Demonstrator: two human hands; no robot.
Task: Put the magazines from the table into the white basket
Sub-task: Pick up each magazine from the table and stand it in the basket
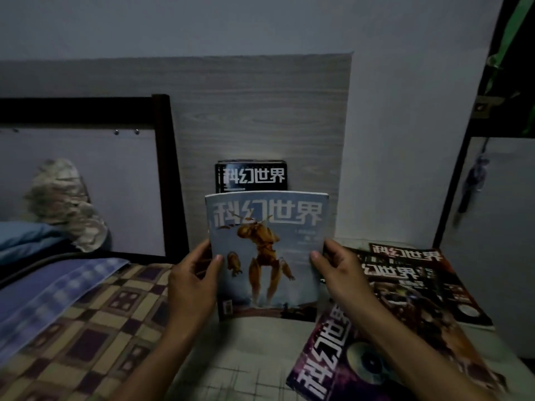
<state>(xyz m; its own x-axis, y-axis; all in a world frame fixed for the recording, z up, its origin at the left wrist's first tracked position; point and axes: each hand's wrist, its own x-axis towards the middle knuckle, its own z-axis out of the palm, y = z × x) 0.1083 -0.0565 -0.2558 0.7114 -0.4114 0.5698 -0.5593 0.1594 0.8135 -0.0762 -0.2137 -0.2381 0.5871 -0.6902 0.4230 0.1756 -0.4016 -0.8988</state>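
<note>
I hold a pale blue magazine [267, 253] with an orange robot on its cover upright in the middle of the view. My left hand [194, 280] grips its left edge and my right hand [337, 273] grips its right edge. Behind it stands a black magazine [251, 176], upright against the wall, its lower part hidden. The white basket cannot be made out. On the table [254, 342] lie a purple magazine [324, 369] under my right forearm and a stack of dark magazines [417, 280] at the right.
A bed with a checked cover [86, 319] and a blue blanket [43, 299] fills the left side, with a dark bed frame [165, 169] behind. A grey wood-grain panel [260, 111] backs the table. A white cabinet [492, 227] stands at the right.
</note>
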